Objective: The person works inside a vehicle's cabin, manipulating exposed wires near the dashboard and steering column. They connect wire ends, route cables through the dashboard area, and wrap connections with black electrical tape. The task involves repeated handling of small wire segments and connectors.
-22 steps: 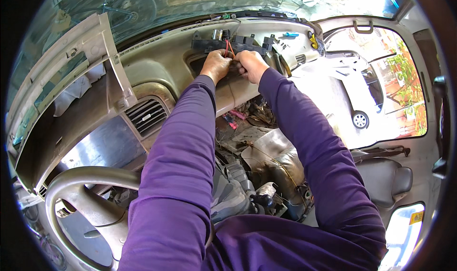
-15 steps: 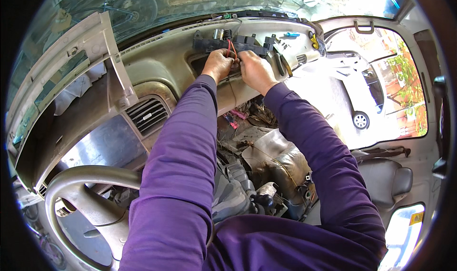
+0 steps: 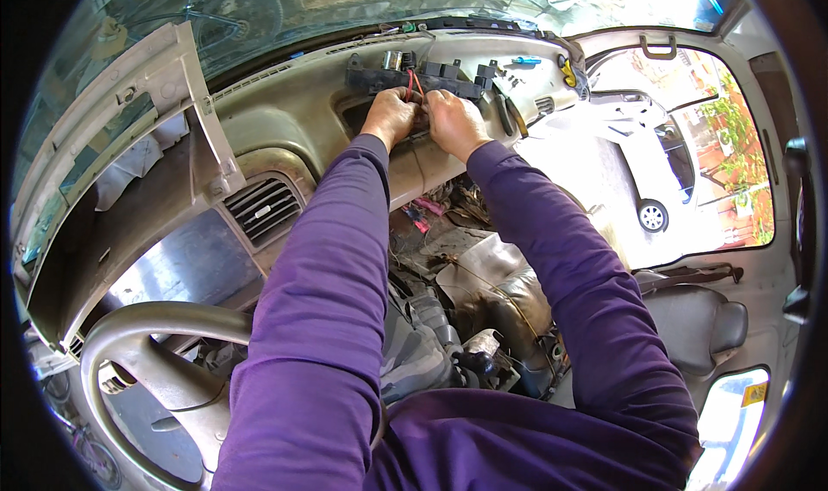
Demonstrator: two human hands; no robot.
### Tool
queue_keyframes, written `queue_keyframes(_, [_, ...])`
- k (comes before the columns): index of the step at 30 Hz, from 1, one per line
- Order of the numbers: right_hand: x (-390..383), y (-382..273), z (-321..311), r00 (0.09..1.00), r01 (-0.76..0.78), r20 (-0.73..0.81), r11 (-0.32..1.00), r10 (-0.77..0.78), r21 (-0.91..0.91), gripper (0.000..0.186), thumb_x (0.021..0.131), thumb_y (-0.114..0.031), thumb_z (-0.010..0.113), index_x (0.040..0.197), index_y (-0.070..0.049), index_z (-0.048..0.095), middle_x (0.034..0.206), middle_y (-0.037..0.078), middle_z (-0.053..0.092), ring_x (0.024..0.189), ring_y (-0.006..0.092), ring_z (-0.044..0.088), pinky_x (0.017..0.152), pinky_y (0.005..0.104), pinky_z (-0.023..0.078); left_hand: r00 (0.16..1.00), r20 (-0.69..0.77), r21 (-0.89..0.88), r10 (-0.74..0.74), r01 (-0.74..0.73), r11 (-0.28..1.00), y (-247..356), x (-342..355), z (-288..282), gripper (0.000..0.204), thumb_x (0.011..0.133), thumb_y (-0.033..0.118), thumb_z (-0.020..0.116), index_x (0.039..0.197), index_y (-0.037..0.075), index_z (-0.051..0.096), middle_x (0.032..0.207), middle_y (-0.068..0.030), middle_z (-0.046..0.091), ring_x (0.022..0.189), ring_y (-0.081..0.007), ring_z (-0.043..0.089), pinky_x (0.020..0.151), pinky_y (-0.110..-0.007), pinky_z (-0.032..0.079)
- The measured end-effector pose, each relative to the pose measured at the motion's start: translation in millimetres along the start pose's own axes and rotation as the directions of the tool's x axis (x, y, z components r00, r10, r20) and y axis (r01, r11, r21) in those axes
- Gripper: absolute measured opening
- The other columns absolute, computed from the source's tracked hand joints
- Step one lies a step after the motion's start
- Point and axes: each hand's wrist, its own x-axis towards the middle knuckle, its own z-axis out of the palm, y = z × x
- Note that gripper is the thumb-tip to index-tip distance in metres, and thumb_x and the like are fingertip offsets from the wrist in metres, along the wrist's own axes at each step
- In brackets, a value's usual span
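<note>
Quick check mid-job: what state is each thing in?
Left hand: fingers pinched at the red wires
Right hand: fingers bent, fingertips hidden
Red wires: upper part bent, lower ends hidden
Black housing: lying on the dashboard
Blue tool: lying down
Air vent: slats apart

The long black housing point(image 3: 369, 80) looks like matt plastic, with a shiny, metallic-looking cylinder point(image 3: 392, 61) on it. The red wire point(image 3: 410, 84) appears smooth and plastic-coated. The dashboard point(image 3: 289, 99) is plastic with a soft, worn sheen; the steering wheel point(image 3: 172, 316) is smooth and faintly glossy. Purple cloth sleeves point(image 3: 323, 293) look matt and creased. The flat panel point(image 3: 185, 258) reflects light glossily.
</note>
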Motion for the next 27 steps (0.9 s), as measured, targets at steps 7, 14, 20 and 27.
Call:
queue_keyframes(7, [16.5, -19.5, 3.2, 0.836, -0.548, 0.229, 0.765, 0.498, 0.339, 0.026, 0.091, -0.018, 0.059, 0.09, 0.007, 0.067, 0.096, 0.034, 0.068, 0.097, 0.048, 0.068, 0.086, 0.0511, 0.053, 0.992, -0.09, 0.278, 0.088, -0.06, 0.959, 0.0, -0.3, -2.7, 0.016, 0.09, 0.004, 0.063, 0.101, -0.001, 0.074, 0.09, -0.0089, 0.075, 0.079, -0.0145, 0.066, 0.075, -0.03, 0.052])
queue_keyframes(14, [15.3, -7.2, -35.8, 0.589, -0.766, 0.587, 0.153, 0.556, 0.624, 0.03, 0.099, -0.025, 0.057, 0.089, 0.002, 0.064, 0.073, 0.007, 0.061, 0.053, 0.0135, 0.051, 0.047, 0.0314, 0.038, 0.996, -0.046, 0.289, 0.078, -0.061, 0.955, 4.9, -5.1, -4.1, 0.021, 0.089, 0.006, 0.067, 0.108, 0.0, 0.074, 0.097, -0.0088, 0.075, 0.085, -0.0144, 0.067, 0.079, -0.029, 0.052])
queue_keyframes(20, [-123.8, -2.2, -101.9, 0.763, -0.588, 0.374, 0.327, 0.527, 0.74, 0.03, 0.103, -0.02, 0.054, 0.12, 0.003, 0.063, 0.072, 0.001, 0.055, 0.054, 0.0058, 0.045, 0.047, 0.0228, 0.034, 0.987, 0.009, 0.426, 0.158, -0.146, 0.893, 10.0, -18.9, -4.2, 0.025, 0.087, 0.009, 0.072, 0.11, 0.0, 0.073, 0.1, -0.0104, 0.076, 0.089, -0.0158, 0.069, 0.082, -0.03, 0.052])
queue_keyframes(27, [-396.8, 70.1, -177.3, 0.478, -0.874, 0.281, 0.419, 0.832, 0.247, 0.025, 0.093, -0.019, 0.064, 0.106, 0.002, 0.07, 0.085, 0.014, 0.07, 0.072, 0.0197, 0.066, 0.068, 0.0346, 0.052, 0.943, 0.09, 0.702, 0.319, -0.287, 0.651, 18.4, -23.0, 5.7, 0.034, 0.087, 0.026, 0.072, 0.107, -0.001, 0.076, 0.102, -0.0177, 0.076, 0.092, -0.0239, 0.073, 0.085, -0.035, 0.054])
